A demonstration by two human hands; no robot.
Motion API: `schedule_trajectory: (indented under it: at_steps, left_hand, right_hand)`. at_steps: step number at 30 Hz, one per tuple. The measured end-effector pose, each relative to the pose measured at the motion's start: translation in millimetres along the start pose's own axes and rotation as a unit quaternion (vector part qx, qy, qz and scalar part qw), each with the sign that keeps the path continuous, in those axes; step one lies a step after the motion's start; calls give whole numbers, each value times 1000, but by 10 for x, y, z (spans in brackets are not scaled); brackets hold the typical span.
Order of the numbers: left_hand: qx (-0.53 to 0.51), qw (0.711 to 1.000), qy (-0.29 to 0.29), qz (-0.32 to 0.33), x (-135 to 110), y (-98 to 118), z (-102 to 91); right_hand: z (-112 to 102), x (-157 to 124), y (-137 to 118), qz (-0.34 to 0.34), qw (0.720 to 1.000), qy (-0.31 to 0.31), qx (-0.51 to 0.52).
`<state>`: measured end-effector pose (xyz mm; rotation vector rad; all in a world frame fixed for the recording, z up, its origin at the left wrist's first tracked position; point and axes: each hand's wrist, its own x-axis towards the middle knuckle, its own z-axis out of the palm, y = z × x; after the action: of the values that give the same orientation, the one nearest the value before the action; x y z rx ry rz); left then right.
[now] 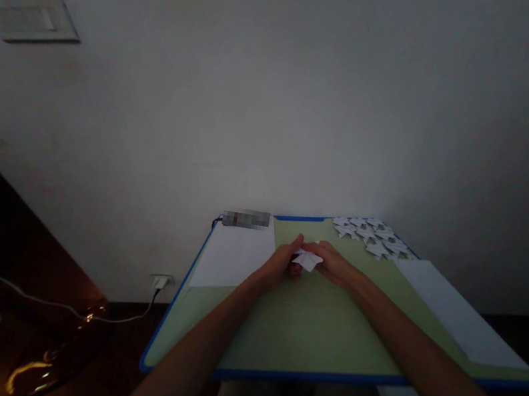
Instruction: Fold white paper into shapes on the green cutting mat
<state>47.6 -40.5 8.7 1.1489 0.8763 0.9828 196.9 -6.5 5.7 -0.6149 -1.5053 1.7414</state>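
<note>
Both hands meet over the middle of a pale green table [314, 328] with a blue edge. Between them is a small piece of folded white paper [309, 260], its creases fanning out and its near edge pointed. My left hand [283, 262] is closed on the paper's left side, thumb up. From the right, my right hand [331, 262] pinches the same paper, its fingertips partly hidden behind it. Several white paper stars [379, 250] lie grouped at the far right corner of the table, beyond my right hand.
A white sheet [228, 263] covers the table's far left, with a blurred grey object [245, 219] at its top. Another stack of white paper [462, 319] lies along the right edge. Behind stands a wall; a plugged-in white cable [159, 283] runs at the lower left.
</note>
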Motion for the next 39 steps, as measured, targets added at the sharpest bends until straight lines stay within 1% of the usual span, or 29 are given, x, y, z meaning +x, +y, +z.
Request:
schedule_trajectory:
  at_steps: [3,8,12,15,21,24,27,32,36,39]
  left_hand:
    - [-5,1000,-4,9,14,-8,-12]
    - [-28,999,5,25,31,-1,-41]
    - [-39,999,0,25,18,26,-44]
    - [-24,1000,3,19,17,30,-30]
    - [-11,1000,5,16,48,-13,-24]
    - [-30,999,-15,10,38,0,-20]
    - [-45,998,-37,7,14,36,-5]
    - [-38,999,-30,9,-9,63,18]
    - [-34,999,-33,12,-17,71,26]
    - [-33,999,-20,15,-9,70,27]
  right_hand:
    - [1,13,7,-2,1000,3,1]
    - [13,50,49,0,997,59,-50]
    - [7,88,94,-4,995,76,-69]
    - [-16,111,110,-9,994,88,-59]
    - [-11,86,59,13,994,106,-11]
    - [13,66,32,14,995,94,19]
    - [13,66,37,7,997,69,45]
    - [-24,75,70,2,998,22,55]
    - [-11,52,65,-7,999,-12,45]
    - [8,47,67,-8,999,-15,38]
